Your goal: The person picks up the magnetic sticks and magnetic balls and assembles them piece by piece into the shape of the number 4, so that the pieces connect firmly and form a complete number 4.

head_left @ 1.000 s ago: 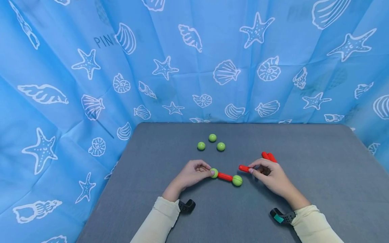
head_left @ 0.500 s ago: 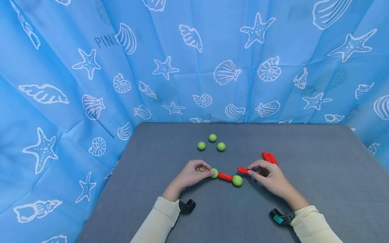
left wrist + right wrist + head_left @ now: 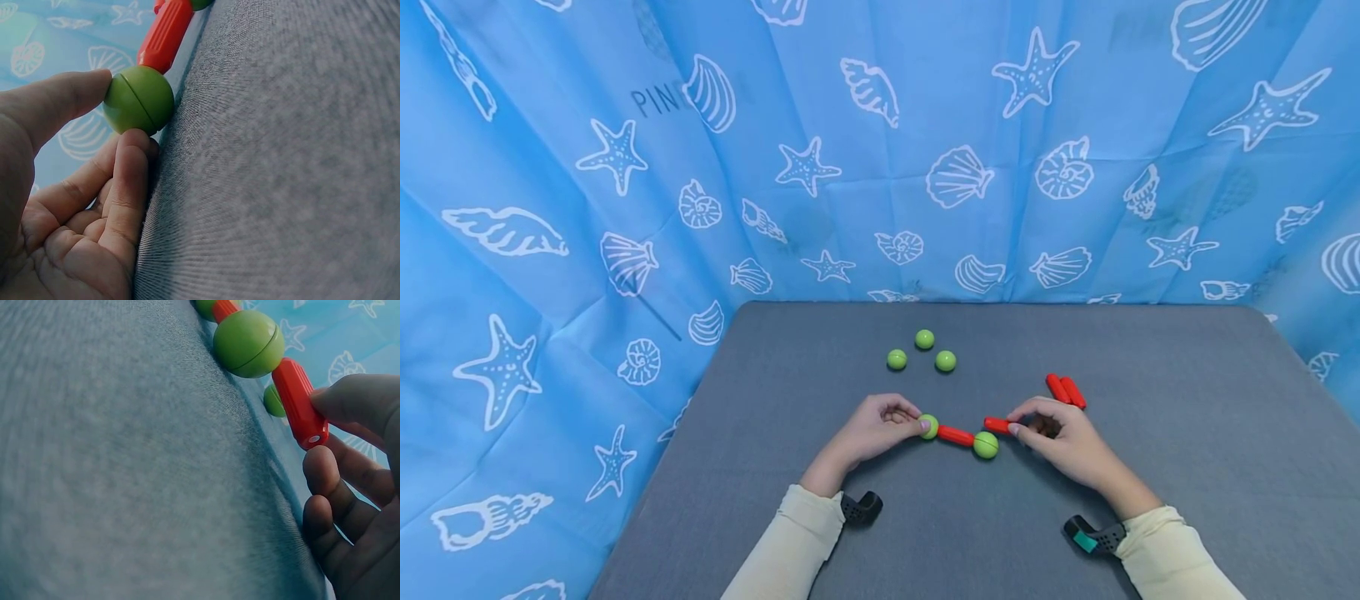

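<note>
- just beyond the centre ball (image 3: 986,445), the held red rod (image 3: 997,425) has its inner end close by; whether the two touch cannot be told.
- around that rod, the right hand (image 3: 1060,433) has a pinch of thumb and fingers, leaving the pale disc (image 3: 315,439) in its outer end in view.
- to the left of the centre ball, the joined red rod (image 3: 956,436) links it to the end ball (image 3: 930,426), which the left hand (image 3: 880,429) grasps between thumb and fingertips.
- the step in hand seems to be fixing the held red rod to the centre ball: best aim the rod's end at the ball's middle, not past its far side, and bring it in slowly.
- the pale disc may be a magnet, so a sudden snap could roll the centre ball; a steady left pinch should guard against that.
- well beyond the centre ball lie three loose green balls (image 3: 945,361); beyond it and rightward, two spare rods (image 3: 1073,392).
</note>
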A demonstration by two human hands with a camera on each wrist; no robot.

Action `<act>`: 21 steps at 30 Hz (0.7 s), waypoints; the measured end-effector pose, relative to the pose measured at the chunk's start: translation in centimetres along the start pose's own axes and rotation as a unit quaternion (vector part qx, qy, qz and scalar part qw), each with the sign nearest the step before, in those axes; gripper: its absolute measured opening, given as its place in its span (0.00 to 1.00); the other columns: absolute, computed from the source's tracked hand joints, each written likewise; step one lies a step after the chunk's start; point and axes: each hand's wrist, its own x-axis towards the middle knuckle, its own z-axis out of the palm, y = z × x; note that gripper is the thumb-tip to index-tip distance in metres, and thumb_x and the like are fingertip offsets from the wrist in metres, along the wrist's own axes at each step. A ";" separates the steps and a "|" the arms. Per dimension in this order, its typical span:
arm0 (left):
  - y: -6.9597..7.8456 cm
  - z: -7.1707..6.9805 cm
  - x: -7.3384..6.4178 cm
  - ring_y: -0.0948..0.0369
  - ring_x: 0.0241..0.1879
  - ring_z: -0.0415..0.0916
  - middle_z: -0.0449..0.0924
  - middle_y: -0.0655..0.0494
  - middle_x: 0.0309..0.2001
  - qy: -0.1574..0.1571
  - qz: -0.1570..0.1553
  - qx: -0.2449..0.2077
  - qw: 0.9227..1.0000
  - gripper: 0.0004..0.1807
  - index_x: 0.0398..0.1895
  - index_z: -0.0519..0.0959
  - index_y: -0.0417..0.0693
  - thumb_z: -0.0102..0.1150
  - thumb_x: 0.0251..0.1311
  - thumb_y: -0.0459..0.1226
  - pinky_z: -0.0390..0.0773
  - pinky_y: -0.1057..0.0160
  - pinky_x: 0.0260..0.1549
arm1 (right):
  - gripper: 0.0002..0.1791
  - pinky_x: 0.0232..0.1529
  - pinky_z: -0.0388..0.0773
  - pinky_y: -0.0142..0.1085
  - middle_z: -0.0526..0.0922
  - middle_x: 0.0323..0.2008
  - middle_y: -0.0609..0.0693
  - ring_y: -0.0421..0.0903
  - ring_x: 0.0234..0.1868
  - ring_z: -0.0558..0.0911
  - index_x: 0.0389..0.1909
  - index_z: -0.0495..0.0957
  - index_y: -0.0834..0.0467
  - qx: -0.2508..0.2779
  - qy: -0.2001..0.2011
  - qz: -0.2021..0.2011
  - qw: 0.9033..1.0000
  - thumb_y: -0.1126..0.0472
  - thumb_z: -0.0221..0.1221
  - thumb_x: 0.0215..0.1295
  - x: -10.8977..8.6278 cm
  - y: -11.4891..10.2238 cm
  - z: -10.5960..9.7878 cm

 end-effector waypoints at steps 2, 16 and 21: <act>0.0 0.0 0.0 0.64 0.36 0.78 0.87 0.58 0.39 0.000 0.000 0.001 1.000 0.13 0.46 0.88 0.54 0.74 0.66 0.49 0.79 0.65 0.40 | 0.09 0.31 0.79 0.32 0.85 0.37 0.46 0.41 0.29 0.80 0.46 0.87 0.51 -0.002 0.001 -0.001 1.000 0.66 0.69 0.70 0.0 0.0 0.0; 0.2 0.1 -0.2 0.63 0.36 0.79 0.87 0.58 0.39 0.002 -0.002 0.000 1.000 0.13 0.46 0.88 0.54 0.74 0.66 0.49 0.80 0.64 0.41 | 0.08 0.30 0.77 0.32 0.84 0.34 0.48 0.41 0.29 0.79 0.48 0.86 0.55 0.012 -0.043 0.026 0.999 0.64 0.69 0.71 -0.1 0.4 -1.5; 0.1 0.0 -0.2 0.63 0.36 0.78 0.87 0.58 0.39 0.002 -0.001 0.000 1.000 0.13 0.46 0.88 0.54 0.74 0.66 0.49 0.80 0.64 0.40 | 0.08 0.30 0.78 0.32 0.84 0.35 0.49 0.41 0.30 0.80 0.49 0.86 0.59 0.032 -0.059 0.026 0.997 0.65 0.68 0.71 -0.1 0.1 -1.7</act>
